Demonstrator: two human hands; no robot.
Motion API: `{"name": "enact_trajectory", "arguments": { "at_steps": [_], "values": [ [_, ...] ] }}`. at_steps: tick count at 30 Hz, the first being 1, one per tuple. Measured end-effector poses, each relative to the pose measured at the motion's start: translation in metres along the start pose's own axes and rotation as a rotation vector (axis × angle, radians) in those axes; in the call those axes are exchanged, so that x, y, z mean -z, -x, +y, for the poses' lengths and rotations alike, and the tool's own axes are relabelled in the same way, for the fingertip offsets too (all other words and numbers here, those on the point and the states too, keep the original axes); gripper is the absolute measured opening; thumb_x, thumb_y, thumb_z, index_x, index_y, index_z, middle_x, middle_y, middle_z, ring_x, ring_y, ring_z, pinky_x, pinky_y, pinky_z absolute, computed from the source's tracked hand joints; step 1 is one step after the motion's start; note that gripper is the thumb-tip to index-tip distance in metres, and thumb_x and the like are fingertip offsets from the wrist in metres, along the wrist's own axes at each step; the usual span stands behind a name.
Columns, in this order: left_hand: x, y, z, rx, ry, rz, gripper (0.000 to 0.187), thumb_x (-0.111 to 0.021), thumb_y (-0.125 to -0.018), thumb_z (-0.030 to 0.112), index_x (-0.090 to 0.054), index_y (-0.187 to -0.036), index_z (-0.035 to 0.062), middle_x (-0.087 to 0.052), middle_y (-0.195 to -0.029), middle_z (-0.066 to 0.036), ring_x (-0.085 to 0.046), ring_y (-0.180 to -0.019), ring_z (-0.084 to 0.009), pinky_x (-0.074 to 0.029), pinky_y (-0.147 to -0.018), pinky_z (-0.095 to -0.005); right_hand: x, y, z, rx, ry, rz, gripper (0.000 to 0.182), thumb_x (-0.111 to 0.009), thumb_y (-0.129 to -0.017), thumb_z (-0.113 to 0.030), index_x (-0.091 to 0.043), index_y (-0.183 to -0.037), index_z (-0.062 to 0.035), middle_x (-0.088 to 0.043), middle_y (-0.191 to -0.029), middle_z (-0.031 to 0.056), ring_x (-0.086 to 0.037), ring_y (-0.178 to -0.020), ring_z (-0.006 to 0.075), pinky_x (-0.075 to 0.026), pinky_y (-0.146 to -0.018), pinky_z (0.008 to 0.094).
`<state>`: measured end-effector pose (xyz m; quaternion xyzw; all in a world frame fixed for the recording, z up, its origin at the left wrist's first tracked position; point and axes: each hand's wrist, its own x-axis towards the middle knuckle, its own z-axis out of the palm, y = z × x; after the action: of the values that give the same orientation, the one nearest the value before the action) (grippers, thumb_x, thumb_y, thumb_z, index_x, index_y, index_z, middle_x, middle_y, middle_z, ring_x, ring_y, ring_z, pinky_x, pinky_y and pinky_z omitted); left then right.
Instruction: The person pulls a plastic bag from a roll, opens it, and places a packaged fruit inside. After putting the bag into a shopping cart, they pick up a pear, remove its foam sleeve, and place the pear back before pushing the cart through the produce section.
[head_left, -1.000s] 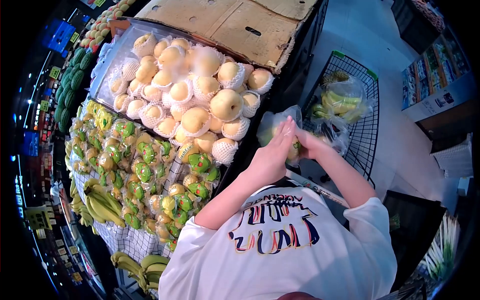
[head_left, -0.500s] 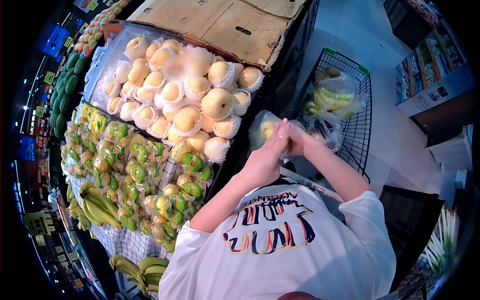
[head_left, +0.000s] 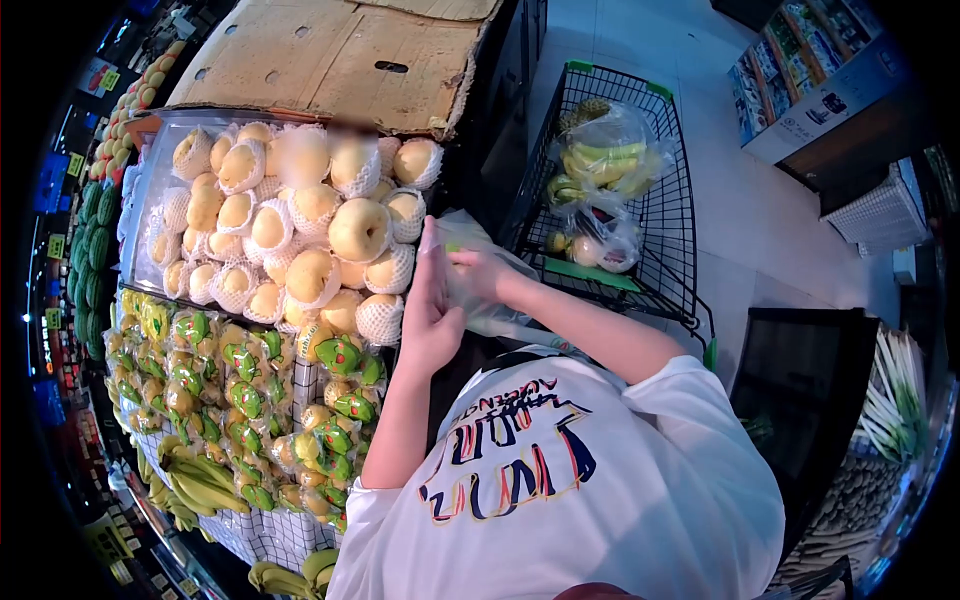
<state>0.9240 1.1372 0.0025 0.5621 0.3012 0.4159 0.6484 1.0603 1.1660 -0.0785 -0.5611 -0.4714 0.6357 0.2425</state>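
Observation:
My left hand point(head_left: 430, 325) is upright beside the right edge of the pale round fruit point(head_left: 360, 231), its fingers stretched out. My right hand point(head_left: 478, 276) is closed on a clear plastic bag point(head_left: 497, 322), which hangs around and below its fingers. The two hands are close together, with part of the bag between them. Many of the fruits sit in white foam nets. What the bag contains is hard to make out; a bit of yellow-green shows near my right fingers.
A black wire cart point(head_left: 682, 235) at the right holds bagged bananas point(head_left: 605, 165) and other bagged produce. Brown cardboard point(head_left: 330, 60) lies behind the pale fruit. Wrapped fruit with green labels point(head_left: 245, 395) and loose bananas point(head_left: 200, 480) are at the left. A black panel point(head_left: 795, 390) stands at the right.
The view has shifted, and both hands are now nearer the pale fruit. My left hand has come away from the right one, which it was pressed against. The bag has moved along with my right hand.

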Motion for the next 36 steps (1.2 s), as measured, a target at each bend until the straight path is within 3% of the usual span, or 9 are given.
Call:
{"name": "enact_trajectory", "arguments": {
  "at_steps": [2, 5, 9, 12, 15, 17, 26, 31, 36],
  "values": [
    [0.006, -0.002, 0.002, -0.002, -0.086, 0.066, 0.097, -0.036, -0.065, -0.019, -0.018, -0.158, 0.0043, -0.008, -0.167, -0.011, -0.01, -0.154, -0.031, -0.042, -0.093, -0.0166, 0.0, 0.008, 0.05, 0.34, -0.033, 0.045, 0.038, -0.06, -0.095, -0.013, -0.06, -0.132, -0.0036, -0.068, -0.122, 0.0087, -0.064, -0.11, 0.0159, -0.051, -0.091, 0.0319],
    [0.01, -0.005, -0.002, -0.002, -0.132, 0.08, 0.098, -0.037, -0.065, -0.018, -0.018, -0.158, 0.0045, -0.009, -0.167, -0.012, -0.012, -0.153, -0.0309, -0.042, -0.093, -0.0173, 0.035, 0.071, 0.034, 0.972, 0.317, 0.541, 0.009, -0.057, -0.075, 0.003, -0.064, -0.075, -0.0038, -0.067, -0.073, 0.0097, -0.065, -0.069, 0.0294, -0.051, -0.064, 0.0374],
    [0.01, -0.005, -0.005, 0.046, -0.141, 0.118, 0.099, -0.036, -0.066, -0.018, -0.015, -0.159, 0.0061, -0.005, -0.168, -0.012, -0.009, -0.153, -0.0311, -0.042, -0.075, -0.0139, 0.083, 0.061, 0.119, 0.38, 0.171, 0.696, 0.012, -0.053, -0.077, 0.001, -0.059, -0.068, -0.0032, -0.061, -0.067, 0.0123, -0.062, -0.065, 0.0312, -0.047, -0.058, 0.038],
    [0.012, -0.005, -0.013, 0.019, -0.142, 0.124, 0.097, -0.036, -0.069, -0.019, -0.018, -0.159, 0.011, -0.002, -0.167, -0.014, -0.008, -0.153, -0.0341, -0.039, -0.057, -0.0127, 0.121, -0.001, 0.224, -0.136, 0.419, 0.424, 0.021, -0.06, -0.086, -0.016, -0.064, -0.103, -0.0051, -0.07, -0.093, 0.0166, -0.068, -0.089, 0.0352, -0.054, -0.076, 0.0425],
    [0.007, -0.008, -0.021, -0.019, -0.179, 0.163, 0.096, -0.036, -0.071, -0.02, -0.028, -0.157, 0.0215, -0.002, -0.167, -0.016, -0.011, -0.152, -0.0397, -0.041, -0.057, -0.0139, 0.144, -0.053, 0.264, -0.209, 0.732, 0.117, 0.034, -0.062, -0.084, -0.017, -0.063, -0.116, -0.0063, -0.07, -0.106, 0.017, -0.067, -0.102, 0.0348, -0.053, -0.086, 0.0436],
    [0.006, -0.008, -0.031, -0.023, -0.206, 0.201, 0.098, -0.044, -0.065, -0.016, -0.016, -0.157, 0.0009, -0.01, -0.166, -0.018, -0.013, -0.152, -0.0388, -0.024, -0.118, -0.0404, 0.158, -0.086, 0.262, -0.285, 0.904, -0.002, 0.035, -0.063, -0.084, -0.015, -0.063, -0.118, -0.0077, -0.07, -0.11, 0.0158, -0.067, -0.107, 0.0306, -0.054, -0.086, 0.0416],
    [-0.023, -0.018, -0.039, 0.176, -0.518, 0.42, 0.092, -0.047, -0.072, -0.01, -0.012, -0.157, -0.0007, -0.008, -0.166, -0.017, -0.014, -0.151, -0.039, -0.018, -0.12, -0.0533, 0.149, -0.25, 0.395, -0.175, 1.567, -0.299, 0.051, -0.049, -0.098, -0.029, -0.043, -0.149, -0.0268, -0.035, -0.157, 0.0093, -0.023, -0.148, 0.0368, -0.025, -0.111, 0.0638],
    [-0.043, -0.028, -0.041, 0.282, -0.596, 0.619, 0.095, -0.053, -0.075, 0.003, -0.007, -0.158, -0.0005, -0.011, -0.166, -0.013, -0.016, -0.152, -0.0289, -0.042, -0.108, -0.0361, 0.148, -0.272, 0.432, -0.269, 1.656, -0.239, 0.048, -0.055, -0.093, -0.029, -0.051, -0.142, -0.0269, -0.04, -0.142, 0.0073, -0.038, -0.129, 0.037, -0.035, -0.098, 0.0663],
    [-0.048, -0.038, -0.037, 0.357, -0.609, 0.651, 0.094, -0.063, -0.081, 0.013, -0.009, -0.157, 0.0001, -0.011, -0.166, -0.014, -0.017, -0.152, -0.0316, -0.037, -0.111, -0.0393, 0.152, -0.273, 0.438, -0.199, 1.749, -0.247, 0.043, -0.056, -0.092, -0.027, -0.057, -0.135, -0.0214, -0.041, -0.135, 0.0078, -0.04, -0.123, 0.035, -0.04, -0.093, 0.0636]
  ]
}}
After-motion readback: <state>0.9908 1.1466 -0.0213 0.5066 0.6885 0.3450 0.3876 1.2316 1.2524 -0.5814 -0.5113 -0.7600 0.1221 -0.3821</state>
